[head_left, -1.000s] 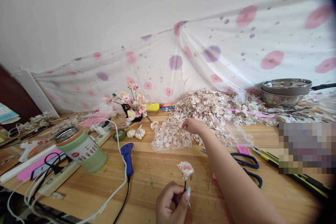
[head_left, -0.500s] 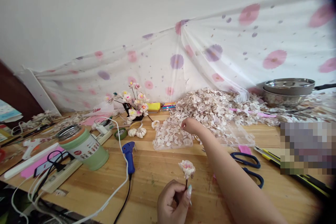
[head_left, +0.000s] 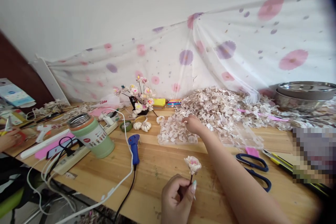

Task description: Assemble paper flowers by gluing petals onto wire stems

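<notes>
Because the left hand (head_left: 176,198) pinches the stem (head_left: 191,178), the flower (head_left: 193,165) stands free above the table (head_left: 154,171), while the right hand (head_left: 193,125), narrowly curled (whether it grips anything, I cannot tell), is over the petal tray (head_left: 181,142), seemingly placed for easy reach.

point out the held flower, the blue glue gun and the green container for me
Held flower (head_left: 193,164): head view, on the pink-and-white petals of its bloom.
Blue glue gun (head_left: 134,149): head view, on its handle.
Green container (head_left: 93,137): head view, on the printed label around its side.
</notes>
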Action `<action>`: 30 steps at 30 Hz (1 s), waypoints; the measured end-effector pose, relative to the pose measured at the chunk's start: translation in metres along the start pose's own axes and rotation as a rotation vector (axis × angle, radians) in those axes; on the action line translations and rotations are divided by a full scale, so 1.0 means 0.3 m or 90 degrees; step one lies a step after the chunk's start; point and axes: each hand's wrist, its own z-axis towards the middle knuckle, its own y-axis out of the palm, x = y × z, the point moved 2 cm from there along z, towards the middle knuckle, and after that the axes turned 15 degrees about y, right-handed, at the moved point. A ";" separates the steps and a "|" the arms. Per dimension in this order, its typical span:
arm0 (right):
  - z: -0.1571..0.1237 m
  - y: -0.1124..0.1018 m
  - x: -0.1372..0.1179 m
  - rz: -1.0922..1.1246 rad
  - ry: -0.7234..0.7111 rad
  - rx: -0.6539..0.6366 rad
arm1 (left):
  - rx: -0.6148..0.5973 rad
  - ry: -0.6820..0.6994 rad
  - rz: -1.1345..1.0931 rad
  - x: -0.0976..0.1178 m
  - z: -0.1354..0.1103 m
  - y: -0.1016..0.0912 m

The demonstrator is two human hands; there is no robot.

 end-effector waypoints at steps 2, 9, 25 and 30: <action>-0.010 0.009 -0.006 -0.007 0.010 0.014 | -0.003 -0.009 -0.001 0.006 0.002 0.000; -0.020 0.030 -0.018 -0.023 0.012 0.011 | -0.017 -0.010 -0.029 0.021 0.010 -0.001; -0.034 0.042 -0.049 -0.070 -0.047 0.038 | -0.022 0.024 -0.015 0.009 0.004 -0.003; -0.031 0.056 -0.050 -0.062 -0.057 0.045 | -0.025 0.019 -0.017 0.006 0.002 -0.003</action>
